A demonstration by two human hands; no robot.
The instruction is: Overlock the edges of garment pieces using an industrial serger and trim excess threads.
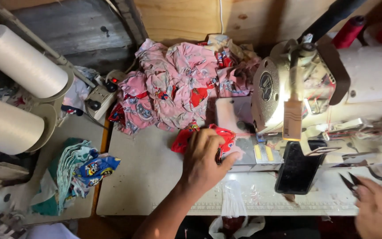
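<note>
Head view: sewing station, red piece at the machine
Left hand (204,161) presses the red cloth (215,138) on the counter (147,177); right hand (379,210) grips snips (349,180). Pink pile (177,84) sits behind, looks sewn.

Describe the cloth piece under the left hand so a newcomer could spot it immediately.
Start at the sewing machine. Just left of its needle area, the left hand presses a small red cloth piece on the table. Unlike the pink pile behind it, it lies alone.

From my remote seat I see two bare hands — the left hand (204,161) and the right hand (379,211). The left forearm is uncovered too — no sleeve, glove, ring or watch shows.
</note>
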